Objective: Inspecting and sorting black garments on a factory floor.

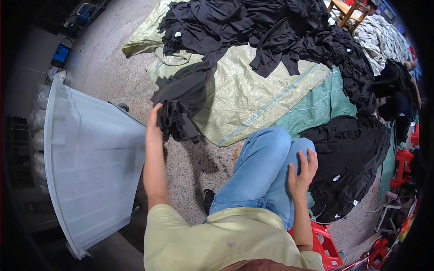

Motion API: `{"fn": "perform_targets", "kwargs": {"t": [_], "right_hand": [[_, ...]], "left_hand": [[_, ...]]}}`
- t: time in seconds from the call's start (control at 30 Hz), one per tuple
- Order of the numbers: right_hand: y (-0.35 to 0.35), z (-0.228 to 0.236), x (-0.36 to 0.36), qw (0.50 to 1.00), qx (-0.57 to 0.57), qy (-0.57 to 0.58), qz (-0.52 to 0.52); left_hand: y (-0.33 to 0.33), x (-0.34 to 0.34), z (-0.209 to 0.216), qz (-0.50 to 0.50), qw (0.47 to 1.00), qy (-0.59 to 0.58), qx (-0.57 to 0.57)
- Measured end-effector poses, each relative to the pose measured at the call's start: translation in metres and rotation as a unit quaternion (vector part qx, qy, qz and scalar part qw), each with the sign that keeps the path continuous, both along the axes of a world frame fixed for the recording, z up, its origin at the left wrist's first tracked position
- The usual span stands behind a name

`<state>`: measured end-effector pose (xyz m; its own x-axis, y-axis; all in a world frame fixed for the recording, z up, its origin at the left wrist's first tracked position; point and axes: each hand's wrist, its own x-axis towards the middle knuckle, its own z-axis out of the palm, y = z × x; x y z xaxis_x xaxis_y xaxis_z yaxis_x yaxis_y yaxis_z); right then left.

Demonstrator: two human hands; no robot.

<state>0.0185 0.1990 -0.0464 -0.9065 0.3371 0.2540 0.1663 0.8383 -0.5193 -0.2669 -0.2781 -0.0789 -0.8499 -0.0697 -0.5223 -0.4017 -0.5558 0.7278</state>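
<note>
My left hand (155,123) grips the edge of a bunched black garment (183,101), with part of the fingers hidden by the cloth. The garment hangs in folds over the speckled floor, its upper end running toward a large heap of black garments (217,22) at the far side. Resting on my right knee, in blue jeans, is my right hand (302,174), fingers spread and holding nothing. Just right of that knee lies another pile of black garments (348,149), a few white tags showing on it.
A big pale plastic bin (97,158) on wheels stands close at my left. Yellowish woven sheeting (239,90) and green sheeting (312,101) spread under the garments. Red stools (402,167), a wooden stool (348,13), a white cloth heap (382,40) and another person (398,90) are at right.
</note>
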Motion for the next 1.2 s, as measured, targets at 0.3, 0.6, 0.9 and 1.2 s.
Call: {"fn": "perform_targets", "kwargs": {"t": [0.3,0.6,0.9,1.2], "right_hand": [[0.008,0.020,0.038,0.992,-0.026,0.118,-0.035],[0.123,-0.020,0.187,0.918,-0.113,0.040,-0.379],[0.088,-0.006,0.132,0.984,-0.170,0.050,-0.021],[0.056,0.032,0.102,0.980,-0.019,-0.018,0.198]], "left_hand": [[0.197,0.182,0.199,-0.174,0.983,0.038,-0.049],[0.287,0.278,0.131,-0.604,0.720,0.276,-0.202],[0.261,0.283,0.110,-0.387,0.815,0.223,-0.369],[0.272,0.298,0.097,-0.378,0.806,0.256,-0.376]]}}
